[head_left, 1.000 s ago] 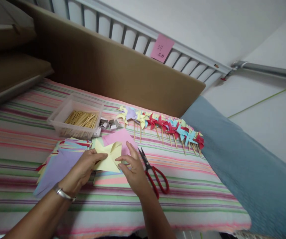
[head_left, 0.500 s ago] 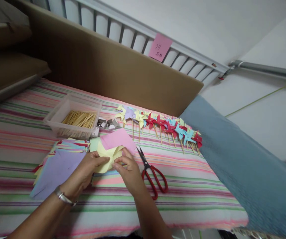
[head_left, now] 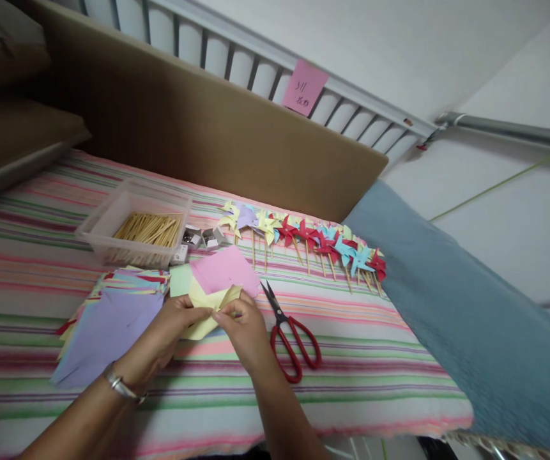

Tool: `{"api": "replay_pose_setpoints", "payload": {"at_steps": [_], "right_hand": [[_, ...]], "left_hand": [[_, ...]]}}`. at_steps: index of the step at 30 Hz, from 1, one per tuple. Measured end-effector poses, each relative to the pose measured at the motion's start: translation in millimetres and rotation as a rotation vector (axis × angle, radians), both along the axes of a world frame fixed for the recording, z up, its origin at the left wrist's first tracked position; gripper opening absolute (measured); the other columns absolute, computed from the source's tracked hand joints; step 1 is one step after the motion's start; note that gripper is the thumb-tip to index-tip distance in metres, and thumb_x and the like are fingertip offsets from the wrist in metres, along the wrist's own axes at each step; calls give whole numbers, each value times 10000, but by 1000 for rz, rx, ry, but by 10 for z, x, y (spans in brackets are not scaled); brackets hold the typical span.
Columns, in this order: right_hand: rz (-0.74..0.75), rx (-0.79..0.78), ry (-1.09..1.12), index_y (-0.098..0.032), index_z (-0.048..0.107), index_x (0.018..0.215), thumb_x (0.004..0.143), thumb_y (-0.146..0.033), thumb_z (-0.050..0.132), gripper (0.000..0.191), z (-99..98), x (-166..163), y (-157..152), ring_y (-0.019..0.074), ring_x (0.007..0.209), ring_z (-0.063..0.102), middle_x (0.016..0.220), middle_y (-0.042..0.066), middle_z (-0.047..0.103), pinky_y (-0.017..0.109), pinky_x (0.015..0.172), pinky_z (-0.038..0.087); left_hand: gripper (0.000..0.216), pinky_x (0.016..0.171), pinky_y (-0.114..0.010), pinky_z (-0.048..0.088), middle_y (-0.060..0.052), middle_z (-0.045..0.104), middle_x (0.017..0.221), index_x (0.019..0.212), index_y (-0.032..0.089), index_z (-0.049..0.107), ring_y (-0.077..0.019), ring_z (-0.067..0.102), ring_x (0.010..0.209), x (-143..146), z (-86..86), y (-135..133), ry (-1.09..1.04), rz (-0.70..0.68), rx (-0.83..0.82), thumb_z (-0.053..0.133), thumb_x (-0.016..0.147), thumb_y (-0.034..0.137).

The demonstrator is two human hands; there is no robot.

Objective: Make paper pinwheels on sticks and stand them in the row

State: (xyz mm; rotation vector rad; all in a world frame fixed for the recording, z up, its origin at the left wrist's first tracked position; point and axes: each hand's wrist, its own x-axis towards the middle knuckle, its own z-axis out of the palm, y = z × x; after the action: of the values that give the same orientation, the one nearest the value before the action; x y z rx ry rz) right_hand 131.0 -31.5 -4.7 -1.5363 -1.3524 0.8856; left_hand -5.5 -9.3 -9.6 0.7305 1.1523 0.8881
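Observation:
A yellow paper sheet (head_left: pixel 202 329), partly folded toward its middle, is held between both hands. My left hand (head_left: pixel 174 326) pinches it from the left, thumb on the centre. From the right, my right hand (head_left: pixel 243 326) grips a folded-over flap and presses it at the middle, its fingertips close to the left thumb. Beneath lie a pink sheet (head_left: pixel 227 265), a green sheet (head_left: pixel 179 281) and other coloured paper. Left of my hands is a stack of cut coloured sheets (head_left: pixel 116 332) with a purple one on top. Red-handled scissors (head_left: pixel 285 326) lie right of my right hand, blades partly open.
A clear plastic box (head_left: pixel 99 233) of wooden sticks (head_left: pixel 147 229) stands at the back left, beside small boxes (head_left: pixel 212 237) of metal pieces. Several finished paper pinwheels (head_left: pixel 306 235) lie in a row behind the scissors. A cardboard panel (head_left: pixel 207 140) borders the table's back.
My right hand has brought a flap of the yellow sheet inward, and its fingertips now meet my left thumb at the centre. The view has shifted slightly.

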Motion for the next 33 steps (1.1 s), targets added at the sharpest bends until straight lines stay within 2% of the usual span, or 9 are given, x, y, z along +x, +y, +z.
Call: {"api": "replay_pose_setpoints", "payload": {"at_steps": [3,8,12,14,17,19,22,25,33], "right_hand": [[-2,10,-30,-201,540,507,612,-150,685,187,7,-3,8,188,818,537,744,3,545,292,748,409],[-13,27,-56,-203,526,497,611,-117,647,187,-32,-24,24,186,821,540,725,-1,547,292,758,409],[-6,-11,-91,-203,548,530,628,-159,652,149,-28,-10,28,200,808,560,746,12,579,317,764,424],[-54,-39,-114,-204,604,648,637,-189,659,57,28,38,23,226,894,568,862,38,621,346,823,421],[-149,19,-192,-214,621,1000,650,-225,665,353,162,139,-2,260,1125,489,1166,74,583,388,976,343],[-70,42,-259,-220,577,1142,661,-222,659,488,235,188,-31,252,1152,477,1208,69,572,386,1005,324],[153,-46,-315,-240,564,1190,672,-168,627,527,263,210,-78,222,1020,558,1039,35,647,347,911,409],[275,-117,-333,-275,504,1259,680,-138,591,601,225,207,-104,182,846,603,908,7,655,283,752,464],[317,-189,-313,-292,491,1260,635,-93,540,658,145,227,-87,154,716,585,804,-11,627,216,591,432]], "left_hand": [[219,437,-208,294,32,562,458,509,150,572,-95,448,426,-11,-28,-2,-19,-40,15,764,512,255],[215,528,-224,376,-15,665,614,689,119,681,-128,542,534,-26,-44,-6,-77,-118,53,762,546,259],[176,490,-225,353,0,640,538,584,147,643,-133,531,492,-51,-74,22,-19,-65,51,768,530,259],[181,460,-221,324,10,603,476,523,158,611,-127,503,450,-69,-79,45,18,-49,44,763,517,257],[175,472,-226,326,-15,632,523,605,133,663,-132,503,458,-88,-78,72,93,-131,43,738,517,264],[207,477,-225,312,-14,626,538,670,111,682,-124,482,457,-88,-93,77,146,-232,64,709,533,264],[180,455,-217,248,30,545,486,666,109,668,-93,390,431,-63,-146,65,215,-379,136,658,567,259],[157,451,-218,211,51,484,473,639,112,647,-79,321,434,-25,-200,43,273,-486,199,618,595,260],[123,497,-222,262,49,497,513,610,129,615,-97,388,485,42,-301,7,230,-575,298,580,627,246]]}}
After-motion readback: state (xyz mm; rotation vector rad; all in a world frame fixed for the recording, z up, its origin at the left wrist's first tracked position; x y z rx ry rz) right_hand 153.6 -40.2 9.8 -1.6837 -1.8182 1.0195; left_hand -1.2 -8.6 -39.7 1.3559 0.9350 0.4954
